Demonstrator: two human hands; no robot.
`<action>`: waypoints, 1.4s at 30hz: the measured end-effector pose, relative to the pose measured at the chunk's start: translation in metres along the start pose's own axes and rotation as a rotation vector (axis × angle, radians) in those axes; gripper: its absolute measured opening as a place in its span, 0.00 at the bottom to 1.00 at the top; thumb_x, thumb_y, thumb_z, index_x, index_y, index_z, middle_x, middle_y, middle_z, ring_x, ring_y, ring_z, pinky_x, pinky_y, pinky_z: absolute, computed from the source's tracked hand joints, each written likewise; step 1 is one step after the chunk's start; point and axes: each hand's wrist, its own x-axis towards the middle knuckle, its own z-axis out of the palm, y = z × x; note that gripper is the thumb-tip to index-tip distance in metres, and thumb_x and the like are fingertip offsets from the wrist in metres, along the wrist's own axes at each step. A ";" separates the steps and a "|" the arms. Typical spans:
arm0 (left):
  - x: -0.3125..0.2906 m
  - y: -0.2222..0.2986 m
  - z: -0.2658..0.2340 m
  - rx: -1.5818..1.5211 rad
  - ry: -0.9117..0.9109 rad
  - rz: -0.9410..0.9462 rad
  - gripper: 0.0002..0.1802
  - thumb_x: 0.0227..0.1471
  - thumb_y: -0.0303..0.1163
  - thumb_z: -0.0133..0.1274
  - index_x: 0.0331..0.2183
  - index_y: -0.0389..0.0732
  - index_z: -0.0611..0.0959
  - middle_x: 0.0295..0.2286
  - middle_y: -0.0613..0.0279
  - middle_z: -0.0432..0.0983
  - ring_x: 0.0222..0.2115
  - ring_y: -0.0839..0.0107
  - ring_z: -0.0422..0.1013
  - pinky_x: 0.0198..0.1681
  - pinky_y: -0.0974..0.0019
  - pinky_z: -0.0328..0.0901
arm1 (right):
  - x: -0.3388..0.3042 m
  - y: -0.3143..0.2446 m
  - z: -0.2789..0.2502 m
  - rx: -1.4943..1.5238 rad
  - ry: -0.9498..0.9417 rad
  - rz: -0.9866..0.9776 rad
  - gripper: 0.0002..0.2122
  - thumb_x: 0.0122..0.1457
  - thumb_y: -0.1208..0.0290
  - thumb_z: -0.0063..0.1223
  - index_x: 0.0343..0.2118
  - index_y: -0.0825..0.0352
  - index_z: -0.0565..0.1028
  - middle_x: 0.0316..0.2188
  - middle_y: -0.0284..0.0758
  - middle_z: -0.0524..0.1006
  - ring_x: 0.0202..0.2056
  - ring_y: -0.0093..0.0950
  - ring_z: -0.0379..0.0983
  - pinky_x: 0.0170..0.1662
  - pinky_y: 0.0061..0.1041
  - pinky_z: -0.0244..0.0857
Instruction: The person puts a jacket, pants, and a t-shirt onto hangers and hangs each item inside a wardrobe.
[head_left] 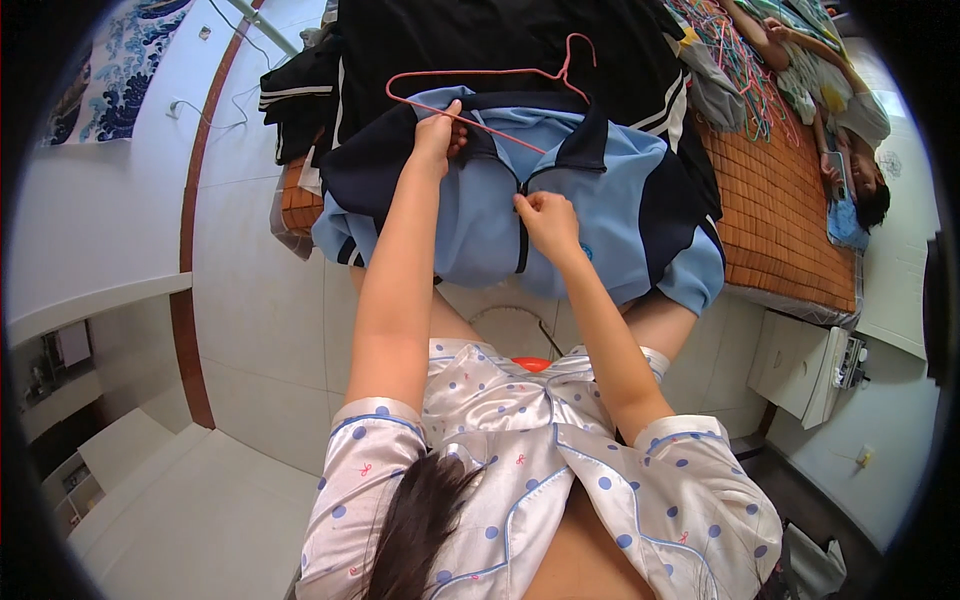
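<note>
A light blue and navy zip jacket (pixel 610 225) lies spread in front of me, draped over my knees and the edge of the bed. A pink hanger (pixel 480 72) is partly inside its neck, with the hook and one arm showing above the collar. My left hand (pixel 440 135) is closed on the left side of the jacket's collar, right beside the hanger's lower bar. At the middle of the front, my right hand (pixel 548 222) pinches the zipper (pixel 523 187) just below the open neck. The pull itself is hidden by the fingers.
Black clothes with white stripes (pixel 430 35) lie behind the jacket on a bed with a brown woven mat (pixel 770 215). Many coloured hangers (pixel 740 65) are heaped at the back right. Another person (pixel 850 110) lies there holding a phone. A white cabinet (pixel 795 365) stands at the right.
</note>
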 end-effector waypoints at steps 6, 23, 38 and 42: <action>-0.004 -0.001 0.002 0.015 0.011 0.017 0.17 0.46 0.46 0.55 0.18 0.45 0.75 0.15 0.68 0.69 0.15 0.77 0.64 0.21 0.75 0.58 | -0.035 0.030 -0.012 -0.074 -0.218 0.042 0.17 0.49 0.54 0.52 0.23 0.66 0.79 0.20 0.40 0.76 0.25 0.38 0.74 0.30 0.32 0.65; -0.003 -0.001 -0.002 -0.032 0.014 0.053 0.18 0.43 0.48 0.58 0.15 0.46 0.74 0.13 0.69 0.67 0.16 0.76 0.62 0.21 0.74 0.55 | 0.068 -0.040 -0.123 -0.085 0.257 -0.406 0.19 0.55 0.52 0.45 0.32 0.64 0.78 0.22 0.37 0.77 0.26 0.33 0.74 0.30 0.27 0.64; -0.013 -0.001 -0.007 0.041 -0.073 0.081 0.20 0.47 0.49 0.54 0.16 0.45 0.73 0.13 0.69 0.66 0.13 0.78 0.61 0.17 0.76 0.53 | 0.161 -0.033 -0.098 0.402 -0.243 -0.258 0.16 0.54 0.54 0.52 0.27 0.65 0.74 0.17 0.25 0.67 0.21 0.15 0.58 0.28 0.13 0.54; -0.018 -0.004 -0.004 0.006 -0.161 0.169 0.19 0.48 0.48 0.54 0.15 0.48 0.72 0.11 0.73 0.62 0.12 0.80 0.57 0.16 0.77 0.49 | 0.138 -0.013 -0.128 0.284 -0.270 -0.307 0.15 0.56 0.57 0.50 0.27 0.67 0.75 0.16 0.24 0.65 0.19 0.14 0.55 0.23 0.14 0.50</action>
